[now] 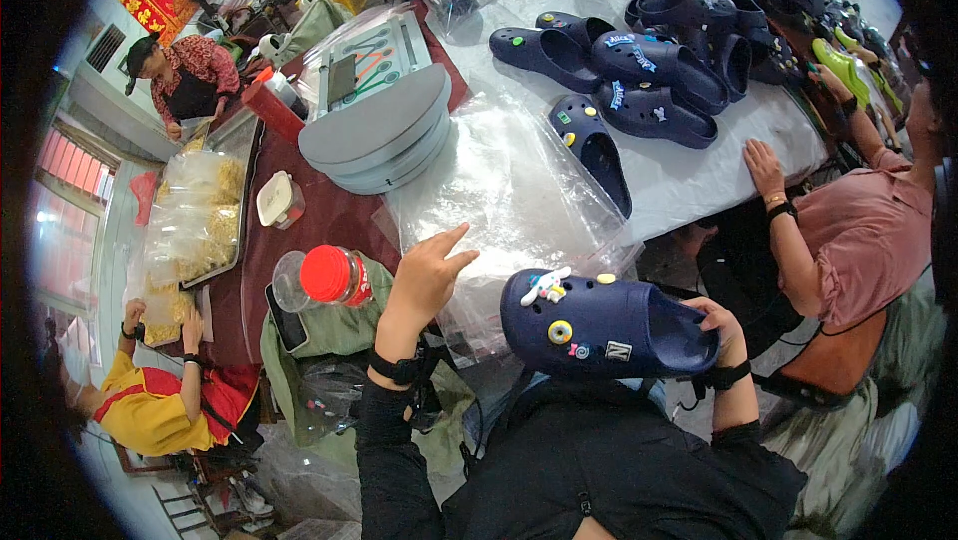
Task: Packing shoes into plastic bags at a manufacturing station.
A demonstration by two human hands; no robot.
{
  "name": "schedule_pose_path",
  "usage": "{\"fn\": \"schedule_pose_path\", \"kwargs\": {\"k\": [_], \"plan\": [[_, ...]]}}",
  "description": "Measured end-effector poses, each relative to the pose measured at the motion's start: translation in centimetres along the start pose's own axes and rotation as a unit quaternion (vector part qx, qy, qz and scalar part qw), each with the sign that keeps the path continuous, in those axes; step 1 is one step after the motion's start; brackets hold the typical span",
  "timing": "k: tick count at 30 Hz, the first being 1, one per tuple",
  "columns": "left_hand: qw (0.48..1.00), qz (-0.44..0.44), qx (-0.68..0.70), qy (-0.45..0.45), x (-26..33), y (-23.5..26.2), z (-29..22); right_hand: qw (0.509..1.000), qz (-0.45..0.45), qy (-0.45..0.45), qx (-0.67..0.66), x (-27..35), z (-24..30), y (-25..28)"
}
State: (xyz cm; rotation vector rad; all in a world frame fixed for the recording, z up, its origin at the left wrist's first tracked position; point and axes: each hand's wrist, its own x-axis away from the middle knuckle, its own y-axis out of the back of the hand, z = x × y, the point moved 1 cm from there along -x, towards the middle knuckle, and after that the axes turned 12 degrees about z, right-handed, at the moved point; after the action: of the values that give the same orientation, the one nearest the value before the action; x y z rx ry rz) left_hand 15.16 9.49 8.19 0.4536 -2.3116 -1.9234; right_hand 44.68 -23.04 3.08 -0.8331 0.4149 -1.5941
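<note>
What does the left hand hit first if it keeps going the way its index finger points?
Most likely the clear plastic bags spread on the table just ahead of the left hand. Farther along that line lies a navy clog, though depth is hard to judge.

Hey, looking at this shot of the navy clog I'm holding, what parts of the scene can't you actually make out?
Head view only:
- Sole of the navy clog: faces away from the camera.
- Right hand: fingers wrap the heel end, and the clog hides the palm.
- Contents of the red-lidded jar: too small and glary.
- Clear plastic bags under the left hand: sheets overlap, so their count is unclear.
- Clog pile: far ones cut off by the top edge.
</note>
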Motion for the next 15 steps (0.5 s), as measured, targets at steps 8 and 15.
{"fn": "schedule_pose_path", "kwargs": {"k": [8, 15], "plan": [[0.965, -0.131, 0.219, 0.066, -1.7, -1.5, 0.4, 0.987, -0.063, -0.097, 0.111, -0.6, -1.0, 3.2], [0.836, -0.212, 0.480, 0.159, -1.7, -1.4, 0.5, 0.993, -0.021, -0.103, 0.056, -0.5, -1.4, 3.6]]}}
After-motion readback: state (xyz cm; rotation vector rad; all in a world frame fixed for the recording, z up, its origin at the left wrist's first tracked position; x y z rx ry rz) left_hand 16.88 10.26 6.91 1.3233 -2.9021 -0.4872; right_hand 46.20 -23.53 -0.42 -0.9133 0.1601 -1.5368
